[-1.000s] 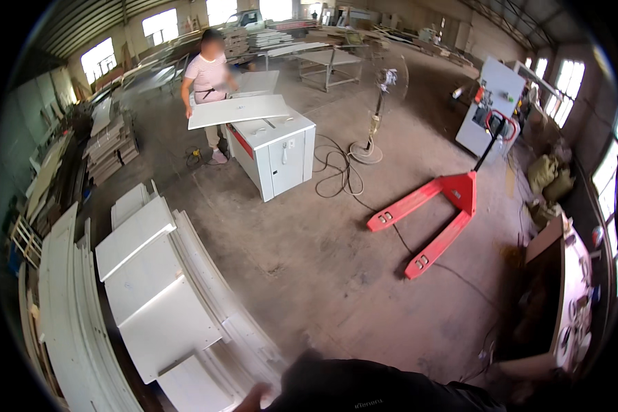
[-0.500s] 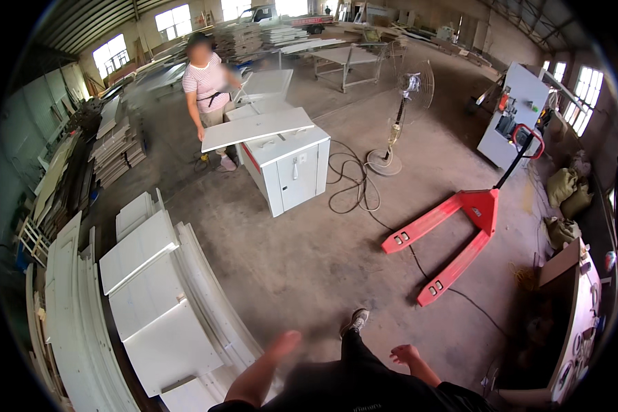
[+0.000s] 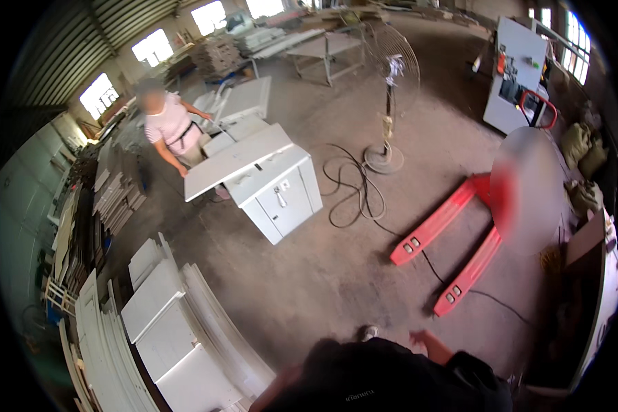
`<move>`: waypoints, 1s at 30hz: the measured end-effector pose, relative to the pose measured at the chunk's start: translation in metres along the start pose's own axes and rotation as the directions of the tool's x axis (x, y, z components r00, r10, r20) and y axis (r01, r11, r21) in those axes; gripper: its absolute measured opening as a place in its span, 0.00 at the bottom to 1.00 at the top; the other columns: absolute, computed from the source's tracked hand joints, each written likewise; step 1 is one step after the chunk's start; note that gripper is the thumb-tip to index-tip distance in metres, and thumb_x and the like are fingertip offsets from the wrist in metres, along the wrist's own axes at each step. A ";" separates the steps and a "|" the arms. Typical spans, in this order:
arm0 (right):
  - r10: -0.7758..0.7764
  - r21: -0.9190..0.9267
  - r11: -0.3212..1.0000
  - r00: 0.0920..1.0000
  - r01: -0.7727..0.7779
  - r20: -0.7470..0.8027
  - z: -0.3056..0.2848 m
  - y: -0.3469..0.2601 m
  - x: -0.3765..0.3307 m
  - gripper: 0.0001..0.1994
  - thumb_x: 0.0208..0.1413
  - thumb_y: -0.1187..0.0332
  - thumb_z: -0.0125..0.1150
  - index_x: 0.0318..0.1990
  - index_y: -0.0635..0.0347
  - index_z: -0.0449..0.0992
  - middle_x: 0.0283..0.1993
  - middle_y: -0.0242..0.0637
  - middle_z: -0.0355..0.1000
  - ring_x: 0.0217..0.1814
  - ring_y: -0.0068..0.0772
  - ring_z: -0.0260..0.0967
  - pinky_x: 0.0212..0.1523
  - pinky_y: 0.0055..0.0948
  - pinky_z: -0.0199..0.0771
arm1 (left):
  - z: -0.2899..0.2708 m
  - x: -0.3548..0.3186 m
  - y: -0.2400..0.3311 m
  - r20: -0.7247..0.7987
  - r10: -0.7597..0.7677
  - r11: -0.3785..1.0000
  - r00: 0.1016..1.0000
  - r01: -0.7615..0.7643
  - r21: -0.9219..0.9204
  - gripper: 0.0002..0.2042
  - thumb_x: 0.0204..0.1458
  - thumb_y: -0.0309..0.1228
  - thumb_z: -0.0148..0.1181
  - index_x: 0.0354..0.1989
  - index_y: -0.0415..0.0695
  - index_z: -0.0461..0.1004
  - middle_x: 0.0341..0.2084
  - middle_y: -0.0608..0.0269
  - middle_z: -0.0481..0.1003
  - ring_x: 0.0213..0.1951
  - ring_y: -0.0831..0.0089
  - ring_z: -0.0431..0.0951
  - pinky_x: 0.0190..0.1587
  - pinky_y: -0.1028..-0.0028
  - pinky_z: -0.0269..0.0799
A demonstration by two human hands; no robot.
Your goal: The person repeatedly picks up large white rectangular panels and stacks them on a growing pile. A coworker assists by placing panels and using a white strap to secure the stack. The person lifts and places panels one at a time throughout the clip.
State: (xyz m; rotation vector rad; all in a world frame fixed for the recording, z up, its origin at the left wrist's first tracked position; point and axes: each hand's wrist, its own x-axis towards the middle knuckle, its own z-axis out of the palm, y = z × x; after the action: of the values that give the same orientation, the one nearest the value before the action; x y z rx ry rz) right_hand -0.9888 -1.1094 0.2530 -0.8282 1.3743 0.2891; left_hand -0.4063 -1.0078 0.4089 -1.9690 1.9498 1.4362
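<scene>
Head view: a workshop floor is seen from above, with the wearer's dark-clad torso at the lower edge.
Right hand (image 3: 426,339): seen blurred beside a shoe (image 3: 368,333); it appears loosely open and nothing is held, though the fingers cannot be told for certain.
Left hand: only a forearm (image 3: 276,386) is shown at the lower edge; its state cannot be told.
Nearest thing: white panels (image 3: 159,323) are stacked flat on the floor to the left, near the forearm.
Handling: the panels are judged stiff, fairly heavy and awkward; a long edge is best gripped.
Long axis: it runs from lower right toward upper left.
Beyond: a red pallet truck (image 3: 453,237), a pedestal fan (image 3: 388,103), a white cabinet (image 3: 276,196) tended by another person (image 3: 168,127).
</scene>
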 end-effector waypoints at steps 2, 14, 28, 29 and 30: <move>-0.120 -0.087 0.990 0.981 0.107 -0.150 -0.046 -0.068 -0.004 0.09 0.54 0.63 0.44 0.34 0.51 0.73 0.29 0.28 0.71 0.19 0.24 0.65 0.15 0.30 0.63 | 0.006 0.048 -0.023 -0.239 0.083 0.953 0.967 -0.147 -0.266 0.15 0.53 0.41 0.49 0.35 0.42 0.73 0.34 0.49 0.74 0.40 0.54 0.74 0.40 0.59 0.67; -0.267 -0.266 0.941 0.940 0.207 -0.213 -0.131 -0.274 -0.021 0.20 0.52 0.48 0.50 0.40 0.54 0.77 0.31 0.29 0.76 0.26 0.25 0.70 0.28 0.27 0.73 | -0.103 0.264 0.002 -0.097 0.337 0.941 0.937 -0.337 0.010 0.10 0.50 0.33 0.48 0.32 0.41 0.72 0.25 0.49 0.72 0.33 0.52 0.73 0.33 0.59 0.67; -0.125 -0.300 0.954 0.887 -0.016 -0.445 -0.139 -0.231 0.004 0.11 0.52 0.60 0.50 0.37 0.53 0.76 0.39 0.34 0.74 0.32 0.33 0.73 0.34 0.31 0.74 | -0.303 0.512 0.058 0.160 -0.235 0.821 0.959 0.284 -0.494 0.15 0.53 0.39 0.49 0.41 0.41 0.72 0.33 0.56 0.75 0.33 0.62 0.76 0.38 0.65 0.72; -0.084 -0.303 0.951 0.882 -0.069 -0.463 -0.146 -0.230 0.012 0.11 0.52 0.60 0.50 0.37 0.53 0.76 0.39 0.33 0.74 0.32 0.32 0.73 0.34 0.31 0.74 | -0.306 0.520 0.068 0.133 -0.217 0.829 0.967 0.254 -0.498 0.15 0.53 0.39 0.49 0.40 0.41 0.72 0.32 0.57 0.75 0.33 0.63 0.76 0.38 0.65 0.71; -0.049 -0.304 0.946 0.873 -0.115 -0.484 -0.153 -0.234 0.021 0.12 0.53 0.60 0.50 0.37 0.54 0.76 0.39 0.33 0.74 0.31 0.32 0.73 0.33 0.31 0.74 | -0.308 0.529 0.080 0.108 -0.200 0.838 0.974 0.227 -0.495 0.14 0.53 0.39 0.49 0.39 0.41 0.72 0.32 0.57 0.75 0.33 0.63 0.76 0.38 0.66 0.71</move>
State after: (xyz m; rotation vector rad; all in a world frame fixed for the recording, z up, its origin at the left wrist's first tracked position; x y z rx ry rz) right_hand -0.9515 -1.3793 0.3192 -1.2105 1.8465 0.3544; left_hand -0.4026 -1.6181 0.3174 -2.2141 1.3582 2.0631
